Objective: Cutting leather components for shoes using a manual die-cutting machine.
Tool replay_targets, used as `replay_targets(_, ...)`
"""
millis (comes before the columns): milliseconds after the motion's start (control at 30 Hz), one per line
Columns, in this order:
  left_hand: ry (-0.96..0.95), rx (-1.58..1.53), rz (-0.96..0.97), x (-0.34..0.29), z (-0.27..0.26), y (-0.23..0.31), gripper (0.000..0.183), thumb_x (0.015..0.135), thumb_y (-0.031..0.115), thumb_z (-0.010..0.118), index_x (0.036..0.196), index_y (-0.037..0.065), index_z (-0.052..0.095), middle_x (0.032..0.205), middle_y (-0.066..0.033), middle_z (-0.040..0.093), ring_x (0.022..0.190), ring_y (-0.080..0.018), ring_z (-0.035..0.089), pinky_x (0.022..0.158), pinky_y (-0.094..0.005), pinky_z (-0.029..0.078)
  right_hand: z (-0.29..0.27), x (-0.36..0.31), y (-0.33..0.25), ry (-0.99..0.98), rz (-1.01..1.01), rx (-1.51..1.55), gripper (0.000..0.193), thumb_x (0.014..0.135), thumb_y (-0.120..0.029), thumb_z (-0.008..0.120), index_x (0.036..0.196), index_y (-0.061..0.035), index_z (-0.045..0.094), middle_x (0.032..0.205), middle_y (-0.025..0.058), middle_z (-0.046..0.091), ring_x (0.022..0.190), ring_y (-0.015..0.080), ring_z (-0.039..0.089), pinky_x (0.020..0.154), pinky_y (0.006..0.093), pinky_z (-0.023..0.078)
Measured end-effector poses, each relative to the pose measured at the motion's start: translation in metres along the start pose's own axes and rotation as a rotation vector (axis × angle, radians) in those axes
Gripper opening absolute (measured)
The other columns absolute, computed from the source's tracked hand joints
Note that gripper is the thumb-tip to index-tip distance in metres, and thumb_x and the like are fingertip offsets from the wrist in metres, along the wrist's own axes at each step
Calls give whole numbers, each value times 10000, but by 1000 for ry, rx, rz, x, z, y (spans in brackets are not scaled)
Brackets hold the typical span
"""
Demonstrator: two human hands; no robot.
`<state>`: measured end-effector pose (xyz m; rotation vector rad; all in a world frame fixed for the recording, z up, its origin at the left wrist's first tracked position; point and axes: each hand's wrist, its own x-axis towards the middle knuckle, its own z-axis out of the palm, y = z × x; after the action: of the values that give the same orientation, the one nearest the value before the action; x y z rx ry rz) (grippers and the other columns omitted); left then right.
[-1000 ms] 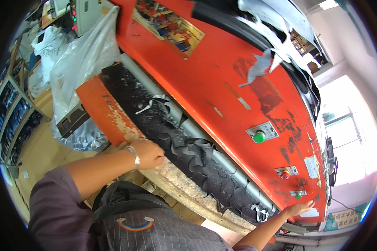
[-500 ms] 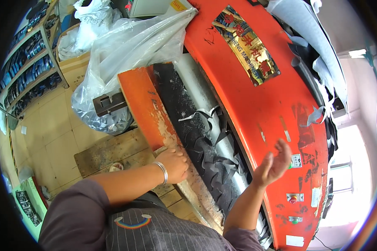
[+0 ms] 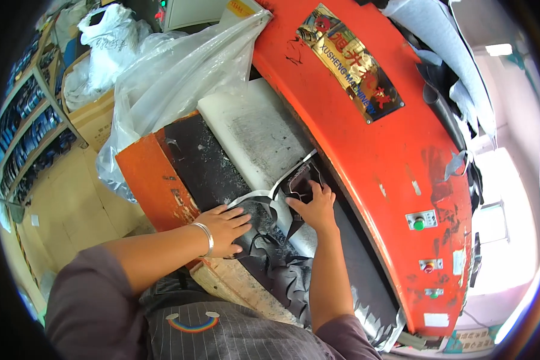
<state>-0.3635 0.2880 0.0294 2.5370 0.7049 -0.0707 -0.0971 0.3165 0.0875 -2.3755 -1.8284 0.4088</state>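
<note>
My right hand (image 3: 318,207) reaches over the machine bed, its thumb and fingers around a dark, frame-shaped cutting die (image 3: 300,180). The die rests at the near end of a worn white cutting board (image 3: 255,120), close to the red machine's lower edge. My left hand (image 3: 223,229) lies palm down with fingers spread, its fingertips by black sheet scraps (image 3: 276,255) on the bed. A curling strip of black sheet material (image 3: 255,198) with a pale edge runs between both hands. My right fingers partly hide the die.
The red machine body (image 3: 354,156) stands close on the right, with a green button (image 3: 419,224) and a red button (image 3: 428,268). An orange bed edge (image 3: 153,171) faces me. Clear plastic sheeting (image 3: 174,78) hangs at the far left, near a loaded shelf rack (image 3: 36,120).
My right hand has gone from beside the machine's buttons down to the die. My left hand has moved forward and opened. Much more of the white board now shows.
</note>
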Motion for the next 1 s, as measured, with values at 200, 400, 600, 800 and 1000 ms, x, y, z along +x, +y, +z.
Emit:
replay_targets(200, 274, -413, -21, 20, -59, -31, 399, 850, 297, 596, 1183, 76, 594, 993, -158, 652, 965, -359, 609, 864, -436, 483, 13, -49, -9, 131, 145, 318, 507, 632, -327, 794, 981, 4, 635, 1216, 287, 466, 1162, 381, 448, 975, 430, 390)
replay_targets(400, -125, -794, 250, 81, -14, -20, 907, 717, 70, 707, 1463, 73, 192, 1082, -170, 611, 794, -179, 638, 714, -297, 516, 102, -149, -14, -104, 269, 1345, 444, 816, -198, 651, 1193, -6, 517, 1104, 36, 508, 1017, 145, 456, 896, 289, 368)
replay_targets(600, 230, -536, 350, 113, 25, -2, 741, 716, 206, 758, 1364, 106, 413, 1064, -156, 587, 990, -314, 583, 881, -391, 459, 83, -164, 27, 84, 226, 1055, 473, 742, -223, 742, 1149, -38, 588, 1144, 109, 491, 1079, 229, 474, 958, 338, 363)
replay_targets(800, 571, -172, -223, 172, -8, -21, 472, 786, 331, 707, 1120, 28, 570, 1195, -136, 539, 1132, -302, 502, 943, -410, 439, 38, -83, 72, 302, 186, 331, 545, 670, -341, 782, 1105, -51, 626, 1342, 270, 396, 1252, 385, 407, 951, 393, 409)
replay_targets(1000, 52, -79, -220, 181, -18, -13, 423, 855, 412, 622, 1074, 51, 633, 1115, -126, 613, 1121, -293, 551, 945, -398, 452, 45, -32, 81, 235, 142, 123, 545, 674, -364, 775, 1104, -60, 632, 1411, 304, 329, 1279, 403, 373, 991, 414, 399)
